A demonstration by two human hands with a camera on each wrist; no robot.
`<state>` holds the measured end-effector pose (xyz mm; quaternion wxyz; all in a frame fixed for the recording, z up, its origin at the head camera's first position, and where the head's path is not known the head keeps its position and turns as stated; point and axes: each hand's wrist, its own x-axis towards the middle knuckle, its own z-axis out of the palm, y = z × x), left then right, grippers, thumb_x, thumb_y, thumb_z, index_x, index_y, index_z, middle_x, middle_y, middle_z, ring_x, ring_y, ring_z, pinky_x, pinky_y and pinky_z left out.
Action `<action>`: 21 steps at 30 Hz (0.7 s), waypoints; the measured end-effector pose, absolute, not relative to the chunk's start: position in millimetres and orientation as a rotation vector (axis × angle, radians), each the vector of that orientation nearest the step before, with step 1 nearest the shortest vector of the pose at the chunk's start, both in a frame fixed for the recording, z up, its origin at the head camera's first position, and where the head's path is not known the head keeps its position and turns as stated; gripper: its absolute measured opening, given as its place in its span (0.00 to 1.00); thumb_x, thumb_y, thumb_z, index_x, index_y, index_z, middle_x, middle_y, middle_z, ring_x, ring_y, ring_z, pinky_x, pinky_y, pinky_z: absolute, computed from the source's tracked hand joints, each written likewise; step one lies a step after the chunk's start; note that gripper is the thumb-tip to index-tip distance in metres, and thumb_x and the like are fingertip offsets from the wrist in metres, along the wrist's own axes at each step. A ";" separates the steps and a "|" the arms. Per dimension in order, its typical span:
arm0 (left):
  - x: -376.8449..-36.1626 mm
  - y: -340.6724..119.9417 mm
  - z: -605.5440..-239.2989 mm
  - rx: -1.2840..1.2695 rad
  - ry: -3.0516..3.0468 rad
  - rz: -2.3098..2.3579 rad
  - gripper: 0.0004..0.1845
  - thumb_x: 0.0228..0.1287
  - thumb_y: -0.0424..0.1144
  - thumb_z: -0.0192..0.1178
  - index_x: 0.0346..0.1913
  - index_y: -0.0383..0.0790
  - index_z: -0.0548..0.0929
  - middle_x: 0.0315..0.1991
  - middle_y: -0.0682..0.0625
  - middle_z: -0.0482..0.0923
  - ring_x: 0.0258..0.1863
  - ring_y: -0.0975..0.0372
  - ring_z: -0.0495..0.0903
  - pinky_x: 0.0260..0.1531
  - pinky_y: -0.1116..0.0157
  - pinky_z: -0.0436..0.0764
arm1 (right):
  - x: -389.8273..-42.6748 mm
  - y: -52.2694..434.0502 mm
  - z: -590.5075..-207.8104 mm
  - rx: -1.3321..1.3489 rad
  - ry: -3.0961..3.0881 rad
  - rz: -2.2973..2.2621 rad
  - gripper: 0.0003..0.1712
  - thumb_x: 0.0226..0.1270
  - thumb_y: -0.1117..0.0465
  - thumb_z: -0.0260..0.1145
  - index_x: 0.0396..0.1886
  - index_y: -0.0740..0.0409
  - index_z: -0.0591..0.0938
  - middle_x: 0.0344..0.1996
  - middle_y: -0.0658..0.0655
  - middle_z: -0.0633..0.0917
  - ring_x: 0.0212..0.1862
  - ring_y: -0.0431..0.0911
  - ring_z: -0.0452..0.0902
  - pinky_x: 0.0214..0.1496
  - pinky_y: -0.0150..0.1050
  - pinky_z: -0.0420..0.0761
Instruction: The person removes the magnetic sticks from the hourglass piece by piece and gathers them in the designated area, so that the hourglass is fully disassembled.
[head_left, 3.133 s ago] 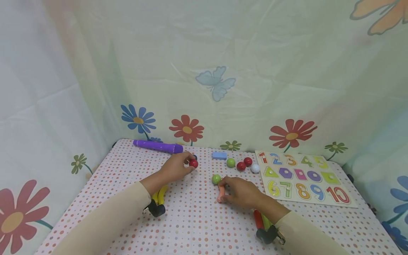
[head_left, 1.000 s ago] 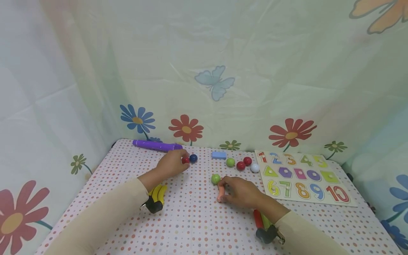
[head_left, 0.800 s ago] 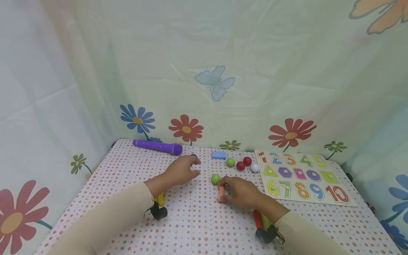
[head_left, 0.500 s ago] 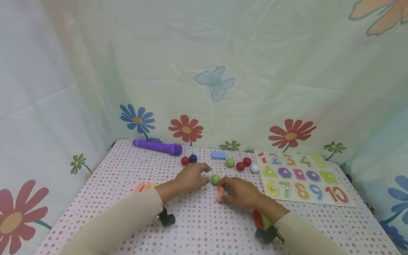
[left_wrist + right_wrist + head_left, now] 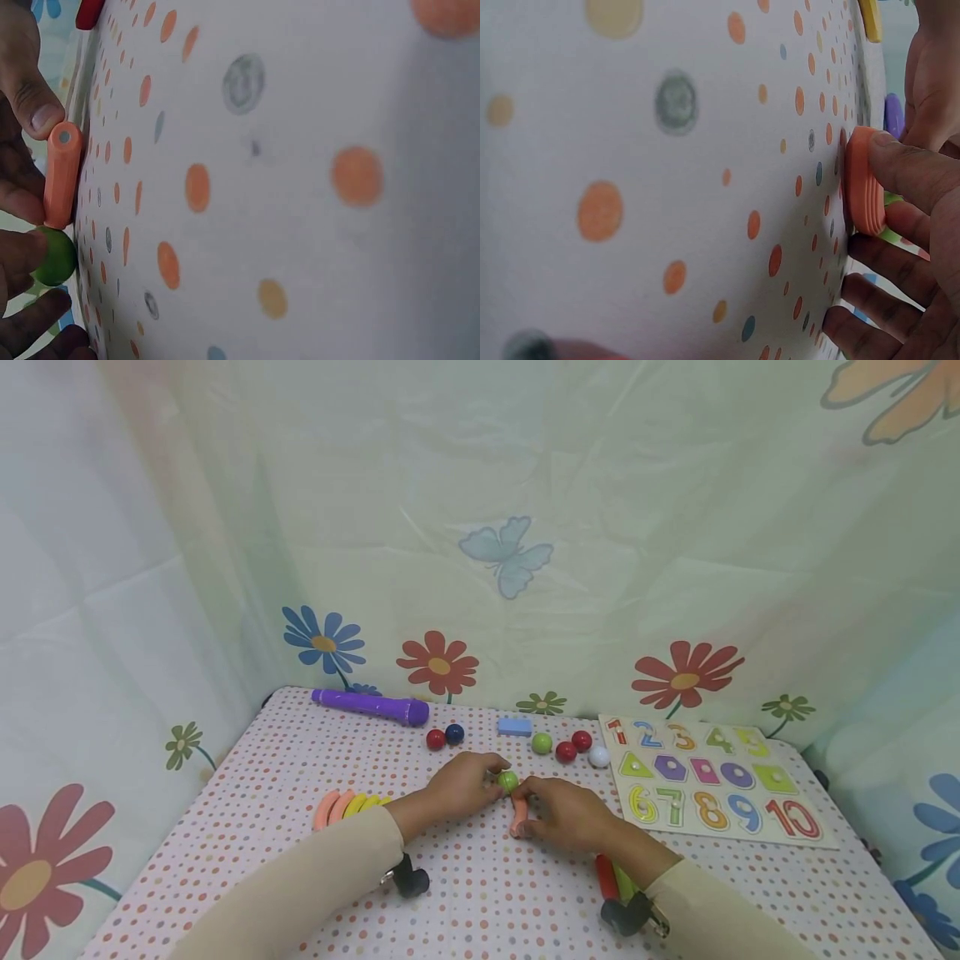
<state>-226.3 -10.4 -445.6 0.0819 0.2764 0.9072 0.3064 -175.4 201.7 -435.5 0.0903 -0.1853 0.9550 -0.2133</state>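
Observation:
My left hand point(image 5: 463, 783) has its thumb and fingers around a green ball point(image 5: 508, 781) at the middle of the table. In the left wrist view the thumb lies on the green ball point(image 5: 55, 257). My right hand point(image 5: 566, 810) pinches a curved orange piece point(image 5: 519, 814) lengthwise, thumb at its near end and fingers at the far end close beside the green ball. In the right wrist view the thumb presses the end of the ribbed orange piece point(image 5: 865, 180), which stands on the dotted cloth.
A red ball point(image 5: 436, 739) and a blue ball point(image 5: 454, 733) sit behind my left hand, near a purple toy microphone point(image 5: 371, 704). Farther right are a blue block point(image 5: 515, 727), several more balls and a number puzzle board point(image 5: 720, 781). Curved pieces point(image 5: 341, 807) lie by my left sleeve.
My left hand moved the red ball left beside the blue ball and let it go. It then came right and took hold of the green ball. The right hand stayed put.

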 end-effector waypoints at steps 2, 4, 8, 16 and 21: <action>-226.1 -9.5 -444.8 0.831 2.719 0.900 0.20 0.68 0.40 0.68 0.62 0.44 0.82 0.51 0.51 0.86 0.52 0.62 0.82 0.53 0.62 0.80 | -175.0 201.8 -435.5 -0.555 2.840 -0.636 0.26 0.59 0.46 0.79 0.56 0.42 0.82 0.57 0.50 0.84 0.63 0.51 0.78 0.62 0.54 0.78; -226.9 -8.7 -445.3 0.837 2.728 0.889 0.20 0.68 0.40 0.69 0.62 0.45 0.83 0.49 0.52 0.86 0.51 0.62 0.82 0.52 0.62 0.80 | -175.1 201.7 -435.3 -0.555 2.838 -0.633 0.26 0.59 0.46 0.79 0.56 0.42 0.82 0.57 0.50 0.85 0.63 0.50 0.78 0.61 0.54 0.78; -228.5 -6.6 -447.6 0.840 2.750 0.858 0.19 0.67 0.40 0.69 0.60 0.46 0.84 0.47 0.53 0.87 0.50 0.62 0.82 0.50 0.63 0.80 | -175.5 201.8 -435.6 -0.547 2.836 -0.631 0.26 0.59 0.46 0.79 0.56 0.42 0.82 0.57 0.50 0.85 0.63 0.50 0.78 0.62 0.54 0.78; -229.2 -4.2 -445.2 0.824 2.763 0.805 0.16 0.66 0.42 0.71 0.55 0.48 0.84 0.43 0.55 0.86 0.45 0.64 0.81 0.45 0.64 0.80 | -175.2 202.4 -436.1 -0.543 2.830 -0.630 0.26 0.59 0.46 0.79 0.57 0.41 0.82 0.58 0.49 0.84 0.64 0.51 0.77 0.63 0.56 0.76; -230.9 -3.9 -443.8 0.828 2.755 0.790 0.15 0.66 0.42 0.71 0.54 0.48 0.84 0.43 0.55 0.86 0.43 0.66 0.81 0.44 0.65 0.81 | -175.6 201.3 -435.5 -0.523 2.830 -0.625 0.26 0.58 0.45 0.79 0.55 0.40 0.83 0.58 0.49 0.84 0.65 0.51 0.77 0.63 0.56 0.76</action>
